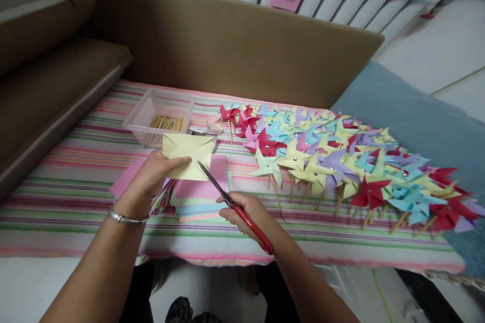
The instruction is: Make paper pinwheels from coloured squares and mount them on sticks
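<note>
My left hand grips a square sheet of pale yellow paper by its left side, thumb on top. Lines or slits run inward from the sheet's upper corners. In my right hand is a pair of scissors with red handles and dark blades. The blade tips meet the sheet near its lower right; whether they are cutting it I cannot tell. Below the sheet lies a stack of coloured paper, pink on top. More coloured sheets fan out beneath my left wrist.
A clear plastic box with short wooden sticks stands behind my left hand. Many paper pinwheels on sticks crowd the right side of the striped cloth. A cardboard panel rises behind; cushions are at left.
</note>
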`<state>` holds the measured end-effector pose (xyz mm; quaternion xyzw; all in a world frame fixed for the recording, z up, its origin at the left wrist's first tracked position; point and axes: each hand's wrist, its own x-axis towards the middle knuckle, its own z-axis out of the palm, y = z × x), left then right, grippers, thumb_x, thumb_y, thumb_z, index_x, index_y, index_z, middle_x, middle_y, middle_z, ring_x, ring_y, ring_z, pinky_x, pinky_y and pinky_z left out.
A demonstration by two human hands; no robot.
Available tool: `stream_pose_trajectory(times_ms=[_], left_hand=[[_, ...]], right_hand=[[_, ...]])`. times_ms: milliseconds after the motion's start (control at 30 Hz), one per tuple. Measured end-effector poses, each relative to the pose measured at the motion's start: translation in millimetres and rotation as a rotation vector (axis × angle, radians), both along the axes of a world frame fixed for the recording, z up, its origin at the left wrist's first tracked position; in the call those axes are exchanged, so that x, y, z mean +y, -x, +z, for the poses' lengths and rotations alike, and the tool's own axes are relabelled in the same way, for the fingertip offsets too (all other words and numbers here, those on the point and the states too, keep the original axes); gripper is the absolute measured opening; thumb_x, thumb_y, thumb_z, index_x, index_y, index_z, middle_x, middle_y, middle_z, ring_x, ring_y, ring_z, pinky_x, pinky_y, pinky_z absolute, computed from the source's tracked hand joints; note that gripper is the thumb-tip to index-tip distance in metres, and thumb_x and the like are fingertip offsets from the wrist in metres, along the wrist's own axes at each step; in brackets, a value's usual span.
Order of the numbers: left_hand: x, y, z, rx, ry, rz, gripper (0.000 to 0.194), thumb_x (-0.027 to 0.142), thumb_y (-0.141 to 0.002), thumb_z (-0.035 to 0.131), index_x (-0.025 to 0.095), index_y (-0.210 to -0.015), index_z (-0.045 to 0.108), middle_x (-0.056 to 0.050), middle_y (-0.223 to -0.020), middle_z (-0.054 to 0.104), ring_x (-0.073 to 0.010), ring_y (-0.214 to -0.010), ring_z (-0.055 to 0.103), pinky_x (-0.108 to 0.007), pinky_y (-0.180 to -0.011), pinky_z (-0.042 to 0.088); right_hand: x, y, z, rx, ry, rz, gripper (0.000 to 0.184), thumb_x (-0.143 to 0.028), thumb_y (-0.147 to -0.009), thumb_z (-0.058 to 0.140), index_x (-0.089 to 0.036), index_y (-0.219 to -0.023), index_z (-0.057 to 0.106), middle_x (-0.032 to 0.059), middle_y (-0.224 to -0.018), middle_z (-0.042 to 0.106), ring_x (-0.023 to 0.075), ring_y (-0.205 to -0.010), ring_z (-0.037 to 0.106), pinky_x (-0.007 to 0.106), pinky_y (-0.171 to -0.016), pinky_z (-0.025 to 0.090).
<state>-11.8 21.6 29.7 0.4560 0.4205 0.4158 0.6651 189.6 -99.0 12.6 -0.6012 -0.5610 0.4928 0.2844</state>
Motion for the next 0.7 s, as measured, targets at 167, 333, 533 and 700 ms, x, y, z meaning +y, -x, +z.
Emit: stream_pose_trajectory(times_ms=[167, 333, 533, 700], left_hand=[[2.5, 5.7, -2.6, 0.012, 0.005, -0.009, 0.039, 0.024, -0.059, 0.080, 0.015, -0.096, 0.071, -0.010, -0.100, 0.071, -0.0234, -0.081, 0.067, -0.030, -0.072, 0.053], [4.4, 8.4, -1.1, 0.005, 0.028, -0.013, 0.042, 0.022, -0.055, 0.081, 0.015, -0.095, 0.072, -0.011, -0.098, 0.071, -0.0236, -0.081, 0.067, -0.030, -0.071, 0.053], [3.7, 6.1, 0.6, -0.015, 0.019, -0.019, 0.040, 0.020, -0.055, 0.081, 0.017, -0.094, 0.073, -0.009, -0.096, 0.072, -0.0225, -0.078, 0.067, -0.028, -0.069, 0.053], [2.6, 5.0, 2.0, -0.024, 0.004, -0.049, 0.038, 0.020, -0.057, 0.079, 0.018, -0.095, 0.073, -0.010, -0.100, 0.072, -0.0235, -0.081, 0.067, -0.029, -0.071, 0.053]], right_hand=[[-0.6, 0.7, -0.3, -0.010, 0.015, 0.000, 0.033, -0.041, -0.076, 0.065, -0.015, -0.096, 0.068, -0.0023, -0.061, 0.052, 0.0099, -0.053, 0.046, 0.022, -0.052, 0.038], [-1.8, 0.3, 0.8, 0.004, 0.022, 0.022, 0.036, -0.044, -0.076, 0.064, -0.015, -0.098, 0.068, -0.0006, -0.067, 0.056, 0.0109, -0.058, 0.049, 0.022, -0.054, 0.040], [-2.2, 1.6, 1.9, 0.014, 0.034, 0.035, 0.036, -0.043, -0.076, 0.064, -0.016, -0.099, 0.067, -0.0007, -0.067, 0.056, 0.0114, -0.060, 0.049, 0.022, -0.055, 0.041], [-1.7, 2.1, 1.6, 0.038, 0.048, 0.027, 0.037, -0.043, -0.076, 0.064, -0.015, -0.101, 0.067, -0.0004, -0.068, 0.059, 0.0112, -0.059, 0.050, 0.022, -0.055, 0.040]])
